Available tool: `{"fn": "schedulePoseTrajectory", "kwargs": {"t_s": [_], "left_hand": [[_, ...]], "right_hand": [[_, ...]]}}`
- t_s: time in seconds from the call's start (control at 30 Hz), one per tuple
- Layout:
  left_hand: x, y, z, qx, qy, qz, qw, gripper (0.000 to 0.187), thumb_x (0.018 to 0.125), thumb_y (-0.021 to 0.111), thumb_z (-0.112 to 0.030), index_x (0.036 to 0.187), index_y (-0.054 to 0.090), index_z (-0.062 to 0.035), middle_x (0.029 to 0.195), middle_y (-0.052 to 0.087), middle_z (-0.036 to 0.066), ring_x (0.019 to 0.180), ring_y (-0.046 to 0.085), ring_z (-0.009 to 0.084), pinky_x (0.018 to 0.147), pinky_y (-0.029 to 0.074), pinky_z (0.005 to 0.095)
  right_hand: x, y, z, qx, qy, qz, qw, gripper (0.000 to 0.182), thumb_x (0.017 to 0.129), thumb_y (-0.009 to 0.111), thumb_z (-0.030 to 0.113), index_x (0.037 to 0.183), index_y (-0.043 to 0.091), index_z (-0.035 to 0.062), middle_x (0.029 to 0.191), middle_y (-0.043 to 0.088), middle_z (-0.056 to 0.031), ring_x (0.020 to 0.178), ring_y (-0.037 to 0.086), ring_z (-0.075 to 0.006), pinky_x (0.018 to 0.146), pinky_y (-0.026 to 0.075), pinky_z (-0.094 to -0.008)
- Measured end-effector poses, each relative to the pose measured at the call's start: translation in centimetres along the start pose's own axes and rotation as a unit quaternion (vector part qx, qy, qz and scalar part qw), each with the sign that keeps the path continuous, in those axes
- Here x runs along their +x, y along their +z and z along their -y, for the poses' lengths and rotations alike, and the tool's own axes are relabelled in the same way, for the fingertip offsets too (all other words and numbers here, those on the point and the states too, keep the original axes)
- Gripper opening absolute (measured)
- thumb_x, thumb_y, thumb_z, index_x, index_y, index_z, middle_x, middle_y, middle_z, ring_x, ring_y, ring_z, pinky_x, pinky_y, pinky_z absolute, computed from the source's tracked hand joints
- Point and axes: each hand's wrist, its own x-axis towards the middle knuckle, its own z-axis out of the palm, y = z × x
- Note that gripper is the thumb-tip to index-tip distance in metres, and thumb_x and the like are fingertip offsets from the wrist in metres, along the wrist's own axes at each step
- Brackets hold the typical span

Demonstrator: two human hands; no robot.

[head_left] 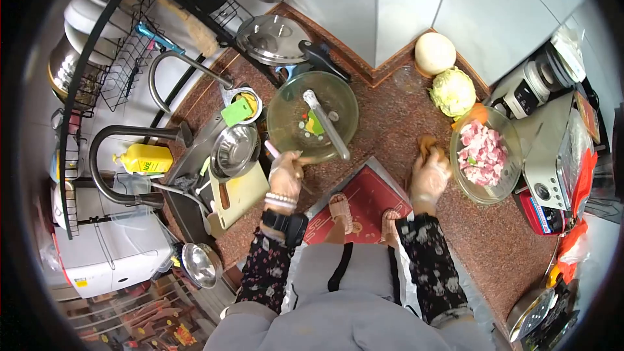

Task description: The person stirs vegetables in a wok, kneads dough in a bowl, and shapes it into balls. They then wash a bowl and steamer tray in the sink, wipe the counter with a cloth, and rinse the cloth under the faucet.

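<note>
My left hand (286,175), in a thin clear glove, is closed beside the near rim of a large glass bowl (276,131). A slim pink-ended tool (272,149) pokes out of its fingers; the rest of it is hidden. Inside the bowl lie a pale-handled utensil (328,127) and small green, yellow and red bits. Also gloved, my right hand (430,179) presses a crumpled brown cloth (426,143) on the speckled countertop (383,114). Just right of that hand stands a glass bowl of cut raw meat (482,156).
Left are a sink with a black faucet (97,149), a steel bowl (234,149), a cutting board (240,198) and a yellow soap bottle (146,158). A cabbage (453,92) and a pale round vegetable (435,53) sit at the back. A pan lid (273,39) leans behind.
</note>
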Motion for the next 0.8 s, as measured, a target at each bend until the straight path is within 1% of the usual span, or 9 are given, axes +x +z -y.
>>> {"fn": "schedulePoseTrajectory", "kwargs": {"t_s": [0.07, 0.2, 0.37, 0.4, 0.43, 0.53, 0.6, 0.73, 0.8], "left_hand": [[-2.1, -2.3, -2.1, -0.043, -0.016, 0.037, 0.998, 0.012, 0.085, 0.055, -0.007, 0.095, 0.051, -0.0025, 0.074, 0.066, 0.025, 0.037, 0.038, 0.0108, 0.034, 0.03, 0.0229], [-4.5, -8.7, -6.6, -0.028, -0.002, 0.05, 0.998, 0.029, 0.086, 0.058, -0.007, 0.112, 0.057, 0.0053, 0.065, 0.066, 0.014, 0.035, 0.038, 0.0068, 0.031, 0.029, 0.0202], [-9.0, -17.8, -12.3, 0.077, 0.08, -0.014, 0.994, 0.022, 0.083, 0.06, -0.014, 0.095, 0.064, 0.0046, 0.058, 0.056, 0.001, 0.038, 0.04, 0.0074, 0.036, 0.032, 0.0205], [-8.8, -20.8, -11.9, 0.065, 0.087, -0.043, 0.993, 0.017, 0.083, 0.058, -0.012, 0.088, 0.064, 0.0029, 0.064, 0.059, 0.003, 0.043, 0.045, 0.0088, 0.038, 0.034, 0.0197], [-9.4, -21.8, -12.2, 0.044, 0.095, -0.074, 0.992, 0.017, 0.084, 0.056, -0.012, 0.087, 0.064, 0.0027, 0.065, 0.06, 0.004, 0.045, 0.047, 0.0092, 0.039, 0.035, 0.0194], [-12.0, -25.1, -14.4, 0.072, 0.083, -0.067, 0.992, 0.02, 0.086, 0.052, -0.012, 0.092, 0.063, 0.0034, 0.06, 0.057, 0.003, 0.042, 0.046, 0.007, 0.037, 0.032, 0.0178], [-13.2, -25.7, -14.9, 0.083, 0.077, -0.151, 0.982, 0.016, 0.081, 0.053, -0.015, 0.073, 0.062, -0.0035, 0.05, 0.046, -0.003, 0.036, 0.037, 0.0074, 0.034, 0.024, 0.021], [-14.5, -26.3, -14.5, 0.053, 0.094, -0.178, 0.978, 0.016, 0.083, 0.052, -0.015, 0.086, 0.063, -0.0039, 0.055, 0.049, -0.002, 0.038, 0.037, 0.007, 0.035, 0.024, 0.0203], [-13.4, -28.8, -11.6, 0.195, 0.246, -0.152, 0.937, 0.016, 0.084, 0.052, -0.018, 0.081, 0.062, -0.0059, 0.053, 0.047, -0.002, 0.039, 0.036, 0.0073, 0.035, 0.024, 0.0207]], "right_hand": [[2.0, 0.0, 4.9, -0.005, 0.027, 0.013, 1.0, 0.039, 0.087, 0.062, 0.034, 0.119, 0.057, 0.013, 0.108, 0.057, -0.0184, 0.104, 0.052, -0.0383, 0.088, 0.047, -0.046], [3.3, 3.0, 13.2, -0.004, -0.045, -0.03, 0.999, 0.043, 0.087, 0.06, 0.039, 0.121, 0.057, 0.0131, 0.11, 0.057, -0.018, 0.102, 0.053, -0.0371, 0.085, 0.05, -0.0443], [-3.6, 4.7, 24.3, -0.014, -0.175, -0.038, 0.984, 0.051, 0.091, 0.055, 0.043, 0.134, 0.048, 0.0148, 0.109, 0.054, -0.0147, 0.099, 0.055, -0.0308, 0.069, 0.055, -0.039], [-5.3, 2.9, 27.0, -0.006, -0.2, 0.095, 0.975, 0.052, 0.092, 0.056, 0.039, 0.137, 0.046, 0.0157, 0.11, 0.055, -0.0148, 0.101, 0.054, -0.0315, 0.074, 0.054, -0.0393], [-6.7, 3.0, 28.8, 0.024, -0.293, 0.081, 0.952, 0.053, 0.092, 0.056, 0.034, 0.14, 0.044, 0.0163, 0.109, 0.055, -0.0155, 0.104, 0.053, -0.0326, 0.082, 0.052, -0.0401], [-9.7, 1.2, 32.9, 0.211, -0.332, 0.084, 0.915, 0.047, 0.089, 0.059, 0.028, 0.133, 0.052, 0.0147, 0.108, 0.056, -0.015, 0.102, 0.052, -0.033, 0.084, 0.048, -0.0421], [-9.6, 0.6, 34.8, 0.222, -0.397, 0.072, 0.888, 0.041, 0.089, 0.058, 0.026, 0.127, 0.056, 0.0141, 0.106, 0.057, -0.0132, 0.1, 0.053, -0.0319, 0.082, 0.048, -0.042], [-8.4, 0.9, 35.8, 0.108, -0.488, 0.154, 0.852, 0.03, 0.088, 0.057, 0.021, 0.117, 0.062, 0.0138, 0.099, 0.06, -0.012, 0.095, 0.055, -0.0301, 0.079, 0.048, -0.0418], [-9.0, 1.8, 34.5, 0.369, -0.411, 0.088, 0.829, 0.023, 0.088, 0.055, 0.016, 0.108, 0.065, 0.0119, 0.09, 0.063, -0.0151, 0.09, 0.057, -0.0353, 0.079, 0.048, -0.0439]]}}
